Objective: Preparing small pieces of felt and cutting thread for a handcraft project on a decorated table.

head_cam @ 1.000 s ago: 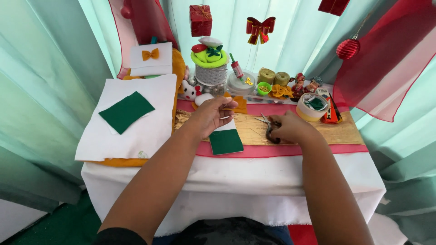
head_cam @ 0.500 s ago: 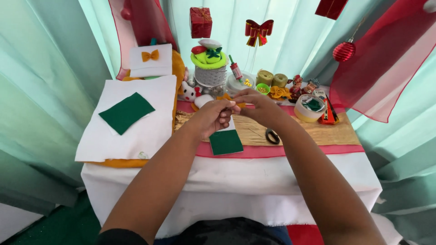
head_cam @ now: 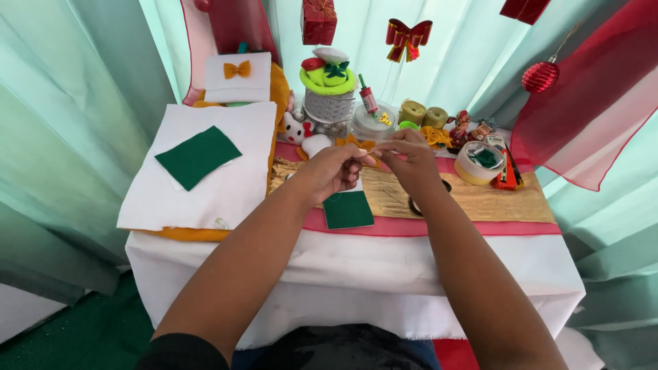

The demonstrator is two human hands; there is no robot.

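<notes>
A: What are the hands doing right now?

B: The left hand (head_cam: 336, 171) and the right hand (head_cam: 409, 159) are meeting above the middle of the bench (head_cam: 356, 267), fingertips almost touching. Both are pinching something thin and pale, maybe a thread or a needle (head_cam: 375, 149); it is too small to tell which.

A: So neither hand is relaxed?

B: No, both are curled into a fine pinch on that thin piece. A second ago the right hand was resting low on the gold cloth (head_cam: 480, 199), by a small dark round object (head_cam: 415, 205). It has since lifted away and come up to join the left hand, so that object is now lying free on the cloth.

A: Meaning what for the work?

B: My guess is that the work has shifted from the bench top to fine work held in the air between the fingers.

A: What is lying around them?

B: Just under the left hand a small green felt square (head_cam: 348, 209) is sitting at the near edge of the gold cloth. To the left, a larger green felt piece (head_cam: 197, 155) is lying on white fabric (head_cam: 205, 192). To the right, a roll of tape (head_cam: 478, 163) is standing. At the far side, ribbon spools (head_cam: 423, 113) and a small clear tub (head_cam: 373, 123) are crowding together.
</notes>
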